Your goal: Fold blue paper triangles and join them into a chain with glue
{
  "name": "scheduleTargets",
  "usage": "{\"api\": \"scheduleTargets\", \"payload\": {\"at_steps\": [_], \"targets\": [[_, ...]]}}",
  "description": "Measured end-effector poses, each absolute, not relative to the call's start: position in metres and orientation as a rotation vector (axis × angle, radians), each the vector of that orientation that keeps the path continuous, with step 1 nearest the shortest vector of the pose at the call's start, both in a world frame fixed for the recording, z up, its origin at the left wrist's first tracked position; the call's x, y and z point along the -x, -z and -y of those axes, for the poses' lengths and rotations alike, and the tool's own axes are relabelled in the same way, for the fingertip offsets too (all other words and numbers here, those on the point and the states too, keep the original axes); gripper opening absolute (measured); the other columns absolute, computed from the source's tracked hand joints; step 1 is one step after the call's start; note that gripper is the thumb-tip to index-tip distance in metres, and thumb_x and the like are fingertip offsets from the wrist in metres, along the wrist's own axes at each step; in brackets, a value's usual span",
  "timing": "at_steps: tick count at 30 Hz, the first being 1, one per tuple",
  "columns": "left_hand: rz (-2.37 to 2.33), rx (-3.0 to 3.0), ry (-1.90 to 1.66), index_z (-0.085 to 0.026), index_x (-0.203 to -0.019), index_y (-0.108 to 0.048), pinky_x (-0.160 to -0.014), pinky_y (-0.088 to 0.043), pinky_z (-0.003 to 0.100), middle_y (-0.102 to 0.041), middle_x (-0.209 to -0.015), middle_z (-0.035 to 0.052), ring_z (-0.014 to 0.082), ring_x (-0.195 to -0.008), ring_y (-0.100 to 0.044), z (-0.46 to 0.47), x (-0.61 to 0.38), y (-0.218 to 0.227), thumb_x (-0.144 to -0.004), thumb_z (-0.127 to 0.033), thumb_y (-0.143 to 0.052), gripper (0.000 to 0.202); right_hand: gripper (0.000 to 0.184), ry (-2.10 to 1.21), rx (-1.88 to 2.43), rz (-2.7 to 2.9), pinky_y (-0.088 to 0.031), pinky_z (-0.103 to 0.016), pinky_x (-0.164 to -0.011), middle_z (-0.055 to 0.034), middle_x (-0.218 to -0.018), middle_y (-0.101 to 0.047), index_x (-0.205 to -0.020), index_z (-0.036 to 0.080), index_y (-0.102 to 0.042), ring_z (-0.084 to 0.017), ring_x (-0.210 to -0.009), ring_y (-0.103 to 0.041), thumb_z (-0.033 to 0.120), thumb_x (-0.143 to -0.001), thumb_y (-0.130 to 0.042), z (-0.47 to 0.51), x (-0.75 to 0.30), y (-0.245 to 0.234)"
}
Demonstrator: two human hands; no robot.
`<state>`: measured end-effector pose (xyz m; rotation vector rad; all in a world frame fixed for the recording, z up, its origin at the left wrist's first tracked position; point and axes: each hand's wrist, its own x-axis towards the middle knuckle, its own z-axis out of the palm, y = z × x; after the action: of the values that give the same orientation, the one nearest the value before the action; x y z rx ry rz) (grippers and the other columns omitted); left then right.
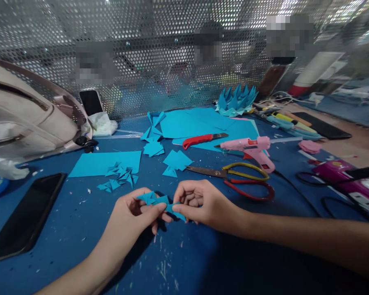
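Note:
My left hand and my right hand meet just above the blue table top. Both pinch the same small folded piece of blue paper, the left on its left end, the right on its right end. Behind the hands lie small folded blue triangles on and beside a blue paper sheet. More folded pieces sit a little farther back. Scissors with yellow and red handles lie just behind my right hand.
A pink glue gun, a red utility knife and large blue sheets lie at the back. A spiky blue paper form stands by the perforated metal wall. A dark phone and a beige bag sit left. Cables and a purple device sit right.

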<state>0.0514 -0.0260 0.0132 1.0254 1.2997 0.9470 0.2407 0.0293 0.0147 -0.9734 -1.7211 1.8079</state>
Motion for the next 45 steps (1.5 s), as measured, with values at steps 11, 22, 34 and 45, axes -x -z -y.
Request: {"api": "scheduleTargets", "payload": {"at_steps": [11,22,34,45], "targets": [[-1.386,-1.017,-0.987,-0.017,-0.085,-0.061,-0.049,-0.046,0.023,-0.073,-0.062,0.0040,0.0113,-0.043,-0.056,0.028,-0.045,-0.018,-0.075,-0.039,-0.076,0.028,0.022,-1.656,0.978,1.881,-0.038,-0.017,-0.044,0.0018,-0.066,-0.059,-0.087,0.014,-0.061,-0.008,-0.053,-0.053,0.035,-0.081,-0.069,-0.047,-0.253,-0.009],[-1.434,-1.215,-0.806,-0.021,-0.082,-0.067,-0.048,-0.044,0.020,-0.072,-0.057,0.0023,0.0145,-0.049,-0.061,0.033,-0.040,-0.014,-0.073,-0.038,-0.075,0.021,0.021,-0.910,0.960,2.509,-0.043,-0.033,-0.089,-0.0047,-0.105,-0.063,-0.105,0.021,-0.063,-0.020,-0.100,-0.054,0.022,-0.085,-0.068,-0.035,-0.293,-0.021],[-1.424,-1.246,-0.860,-0.021,-0.080,-0.070,-0.052,-0.044,0.022,-0.073,-0.062,0.0022,0.0167,-0.057,-0.065,0.037,-0.047,-0.015,-0.073,-0.036,-0.073,0.017,0.032,-0.173,1.763,2.100,-0.038,-0.032,-0.065,-0.0035,-0.079,-0.061,-0.079,0.022,-0.053,-0.018,-0.067,-0.053,0.051,-0.085,-0.064,-0.044,-0.422,-0.040],[-1.402,-1.578,-0.901,-0.022,-0.084,-0.071,-0.053,-0.046,0.018,-0.072,-0.069,-0.0015,0.0126,-0.060,-0.065,0.043,-0.041,-0.012,-0.085,-0.034,-0.063,0.014,0.049,-0.492,1.690,2.076,-0.039,-0.031,-0.063,-0.0080,-0.077,-0.068,-0.079,0.014,-0.071,-0.023,-0.071,-0.057,0.062,-0.078,-0.061,-0.103,-0.398,-0.027]]}}
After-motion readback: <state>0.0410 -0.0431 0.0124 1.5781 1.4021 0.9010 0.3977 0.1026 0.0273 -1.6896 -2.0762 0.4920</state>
